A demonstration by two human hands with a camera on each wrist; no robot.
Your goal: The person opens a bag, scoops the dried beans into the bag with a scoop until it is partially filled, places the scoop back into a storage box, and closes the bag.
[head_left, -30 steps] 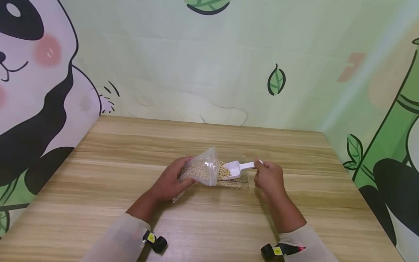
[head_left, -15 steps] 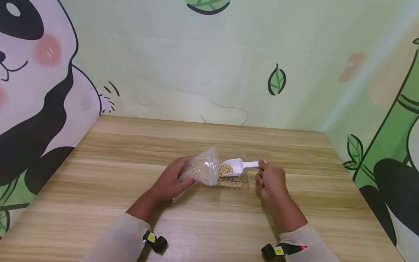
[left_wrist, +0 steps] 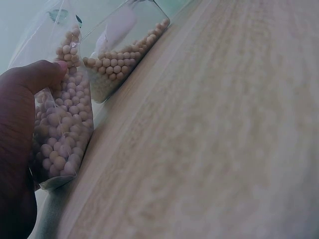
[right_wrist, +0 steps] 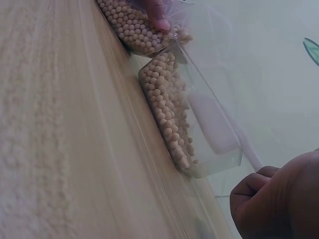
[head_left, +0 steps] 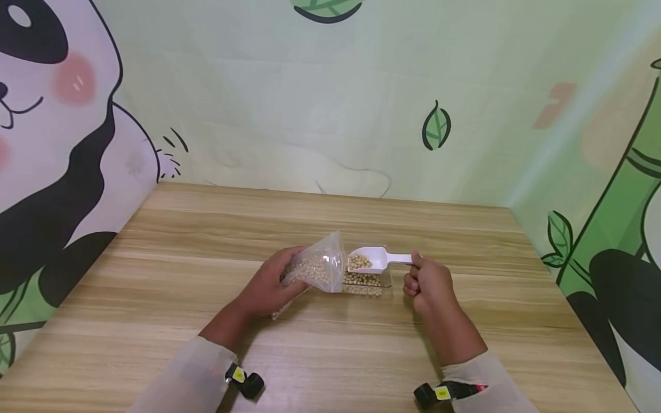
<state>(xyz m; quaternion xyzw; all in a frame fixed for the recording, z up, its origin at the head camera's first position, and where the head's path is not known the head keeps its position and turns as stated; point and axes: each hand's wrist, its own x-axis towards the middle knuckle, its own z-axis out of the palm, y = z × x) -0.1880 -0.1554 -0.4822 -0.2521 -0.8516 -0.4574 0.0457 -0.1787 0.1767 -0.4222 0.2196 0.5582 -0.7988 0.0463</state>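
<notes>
My left hand (head_left: 272, 283) grips a clear plastic zip bag (head_left: 330, 252) partly filled with round beige beans (left_wrist: 65, 119). The bag leans to the right, its mouth at the left end of a clear box (right_wrist: 219, 164). Beans (right_wrist: 162, 99) lie in that box too, heaped higher toward the bag. With curled fingers my right hand (head_left: 432, 282) holds the handle of a white scoop (head_left: 379, 259). The scoop's bowl carries a small load of beans (head_left: 360, 261) and sits inside the box, above the beans there, seen through the wall in both wrist views.
The box and bag are on a wood-grain table (head_left: 330, 355). Behind it stands a pale green wall (head_left: 258, 115) with panda and leaf drawings. Dark wrist cameras (head_left: 251, 385) are strapped over both sleeves.
My right hand has drawn the scoop slightly right and up, and its bowl has levelled with beans in it. The left hand and the bag stay in place.
</notes>
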